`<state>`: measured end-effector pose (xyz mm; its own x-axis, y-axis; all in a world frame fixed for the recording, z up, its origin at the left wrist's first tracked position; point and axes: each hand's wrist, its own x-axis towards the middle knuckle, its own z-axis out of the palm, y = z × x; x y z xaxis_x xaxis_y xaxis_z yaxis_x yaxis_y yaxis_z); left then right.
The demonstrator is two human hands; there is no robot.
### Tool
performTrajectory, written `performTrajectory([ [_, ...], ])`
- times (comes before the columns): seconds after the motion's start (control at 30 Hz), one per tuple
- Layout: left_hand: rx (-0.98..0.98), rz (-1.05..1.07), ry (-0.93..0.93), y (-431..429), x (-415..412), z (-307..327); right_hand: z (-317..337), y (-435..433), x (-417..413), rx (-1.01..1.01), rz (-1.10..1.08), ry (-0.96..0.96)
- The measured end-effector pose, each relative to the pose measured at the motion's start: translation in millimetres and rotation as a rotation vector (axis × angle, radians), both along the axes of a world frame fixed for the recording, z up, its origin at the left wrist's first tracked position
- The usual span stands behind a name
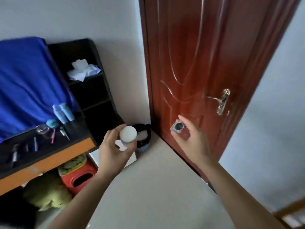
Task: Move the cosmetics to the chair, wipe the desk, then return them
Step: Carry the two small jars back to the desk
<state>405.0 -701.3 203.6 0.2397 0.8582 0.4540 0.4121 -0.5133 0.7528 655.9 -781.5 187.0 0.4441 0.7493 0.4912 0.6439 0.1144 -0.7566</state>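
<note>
Both hands are up over the floor, each carrying one cosmetic: the left hand [115,151], near the centre of the view, curls its fingers round a white round-topped bottle [128,133], while the right hand [194,142], at 3 o'clock from it, pinches a small square jar with a dark lid [177,127] between thumb and fingertips, in front of the red-brown door [189,55]. Out at 9 o'clock stands the black desk with an orange edge [54,160]; on it are two pale blue bottles [63,112], a teal jar [52,122], a clear glass piece [42,129] and several slim pencils or brushes [53,138], too blurred to sort. Blue cloth [28,83] hangs at 10 o'clock behind them. A dark bin [145,142] sits in the corner between desk and door, just beyond the white bottle
</note>
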Motion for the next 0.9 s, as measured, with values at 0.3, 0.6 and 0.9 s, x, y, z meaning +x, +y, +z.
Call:
performTrajectory([
  [0.3,0.004,0.287,0.007,113,-186,8,9,196,-189,-0.042,0.345,-0.058],
  [0.6,-0.073,0.469,0.0,211,-261,-34,-24,341,-264,-0.091,0.532,-0.065],
  [0.9,-0.103,0.654,0.021,375,-287,-29,-40,530,-298,-0.08,0.684,-0.063],
])
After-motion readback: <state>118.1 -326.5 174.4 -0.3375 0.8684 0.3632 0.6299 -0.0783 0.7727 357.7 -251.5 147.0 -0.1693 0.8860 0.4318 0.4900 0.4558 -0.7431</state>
